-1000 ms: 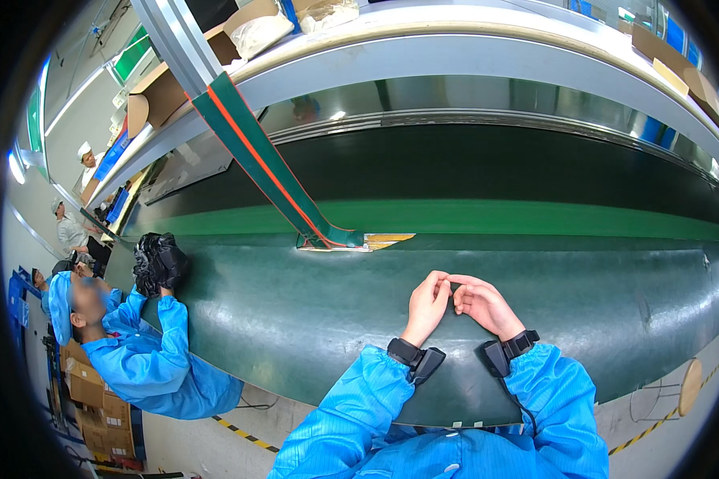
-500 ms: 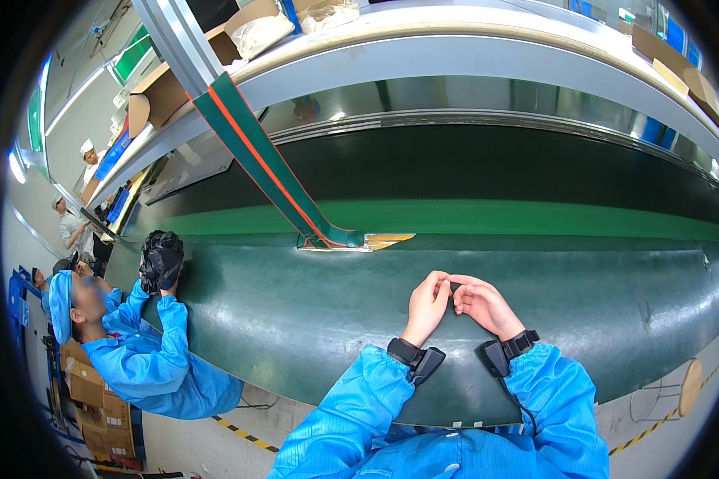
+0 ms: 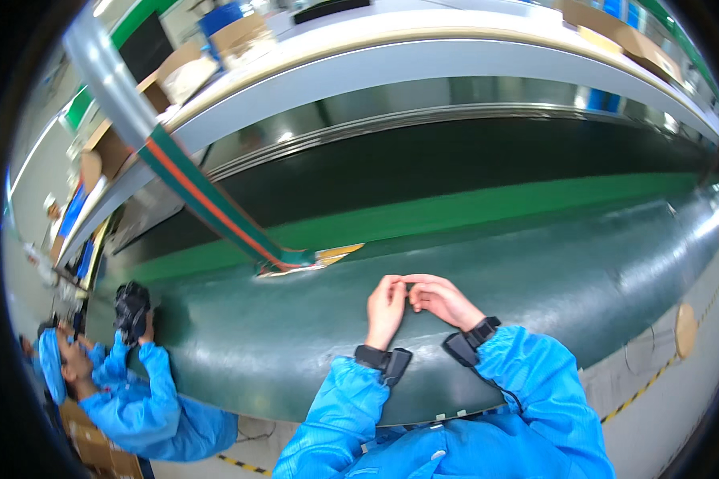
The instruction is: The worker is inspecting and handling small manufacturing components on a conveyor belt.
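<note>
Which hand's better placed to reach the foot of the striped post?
Likely the left hand: it's closer to that striped post. The right hand lies farther off; neither visibly holds anything.

Left hand (image 3: 384, 313), right hand (image 3: 446, 302), curled fingers (image 3: 426, 279) touching

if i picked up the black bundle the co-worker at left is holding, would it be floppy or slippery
The black bundle is probably floppy outside, as its surface looks crumpled and its outline uneven. It may be somewhat slippery, given its shiny highlights. Blur leaves its weight hard to judge.
</note>
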A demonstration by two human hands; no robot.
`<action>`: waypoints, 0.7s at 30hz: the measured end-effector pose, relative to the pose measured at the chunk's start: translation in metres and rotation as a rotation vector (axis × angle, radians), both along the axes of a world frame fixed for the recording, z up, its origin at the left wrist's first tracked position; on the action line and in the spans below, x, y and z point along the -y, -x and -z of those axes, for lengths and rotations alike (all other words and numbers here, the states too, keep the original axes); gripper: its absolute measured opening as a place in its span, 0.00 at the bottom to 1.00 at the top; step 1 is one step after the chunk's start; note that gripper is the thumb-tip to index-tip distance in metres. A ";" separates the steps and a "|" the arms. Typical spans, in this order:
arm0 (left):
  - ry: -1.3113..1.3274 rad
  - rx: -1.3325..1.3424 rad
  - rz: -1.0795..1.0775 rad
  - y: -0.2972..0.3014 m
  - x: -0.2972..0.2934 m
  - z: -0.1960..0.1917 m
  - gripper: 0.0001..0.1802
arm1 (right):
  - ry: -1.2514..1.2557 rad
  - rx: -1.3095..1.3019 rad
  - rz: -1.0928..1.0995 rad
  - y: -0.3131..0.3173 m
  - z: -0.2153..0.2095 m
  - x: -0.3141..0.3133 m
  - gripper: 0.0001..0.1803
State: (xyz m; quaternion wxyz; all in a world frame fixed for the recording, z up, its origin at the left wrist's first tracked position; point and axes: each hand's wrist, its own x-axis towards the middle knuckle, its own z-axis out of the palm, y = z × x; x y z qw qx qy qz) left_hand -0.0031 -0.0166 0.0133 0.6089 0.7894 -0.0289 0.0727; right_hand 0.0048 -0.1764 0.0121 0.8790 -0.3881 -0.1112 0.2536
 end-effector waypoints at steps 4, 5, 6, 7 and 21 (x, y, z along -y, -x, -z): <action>-0.001 0.048 0.033 -0.005 -0.002 0.002 0.07 | 0.105 0.068 0.025 0.012 -0.020 0.010 0.19; -0.038 0.028 0.020 -0.005 -0.001 -0.001 0.07 | 0.140 0.093 0.031 0.019 -0.028 0.016 0.21; -0.031 0.042 0.008 -0.005 0.000 0.002 0.07 | 0.136 0.095 0.058 0.027 -0.033 0.024 0.21; -0.053 0.050 0.021 -0.004 0.000 0.004 0.07 | 0.158 0.115 0.032 0.036 -0.033 0.034 0.20; -0.077 0.068 0.093 0.004 0.004 -0.004 0.06 | 1.203 0.139 -0.588 0.294 -0.009 0.162 0.16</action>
